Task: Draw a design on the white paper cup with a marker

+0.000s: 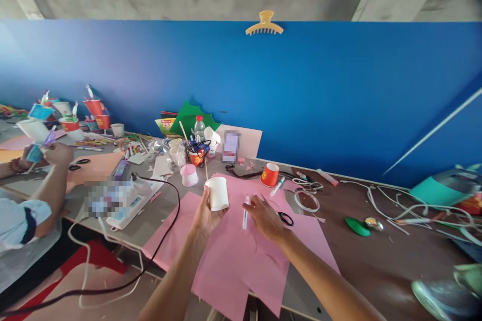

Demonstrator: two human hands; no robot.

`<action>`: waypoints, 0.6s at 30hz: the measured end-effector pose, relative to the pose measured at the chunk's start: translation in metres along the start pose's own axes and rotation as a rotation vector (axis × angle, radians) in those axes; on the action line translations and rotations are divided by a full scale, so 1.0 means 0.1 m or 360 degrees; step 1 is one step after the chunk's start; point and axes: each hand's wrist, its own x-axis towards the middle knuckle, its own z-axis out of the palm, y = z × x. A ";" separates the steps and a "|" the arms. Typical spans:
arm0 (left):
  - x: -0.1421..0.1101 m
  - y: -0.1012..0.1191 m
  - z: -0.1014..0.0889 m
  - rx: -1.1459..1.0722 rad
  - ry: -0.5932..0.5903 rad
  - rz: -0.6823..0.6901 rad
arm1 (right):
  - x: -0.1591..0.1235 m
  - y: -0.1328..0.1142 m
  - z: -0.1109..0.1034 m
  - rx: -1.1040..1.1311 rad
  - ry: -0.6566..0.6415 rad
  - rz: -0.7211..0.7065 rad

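Observation:
A plain white paper cup (218, 194) is held up in my left hand (205, 213), thumb and fingers wrapped round it from the left and below. My right hand (265, 215) is to the right of it over the pink paper (229, 266), its fingers closed at the upper part of a slim white marker (245, 213). By the right wrist lie black-handled scissors (286, 218), their blades partly behind the hand. Beyond them stand a red paper cup (269, 174) and another marker (277, 186). A white cup with a pink top (189, 174) sits to the left.
A dark cable (176, 195) loops over the table's front edge beside a power strip (130, 210). A co-worker's hands (56, 153) work at the far left. White cables (307, 200) and a green oval piece (357, 226) lie right. A phone (230, 146) leans at the back.

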 end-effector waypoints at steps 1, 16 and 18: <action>0.03 -0.02 0.01 -0.0010 -0.0038 -0.0051 | 0.03 -0.01 0.05 -0.0009 -0.0004 -0.0024; 0.52 -0.20 -0.09 0.0036 -0.0259 -0.0276 | 0.18 0.18 -0.48 0.1673 0.1438 0.0591; 0.61 -0.31 -0.14 0.0022 -0.0287 -0.0349 | 0.20 0.05 -0.43 0.2252 0.1380 0.0572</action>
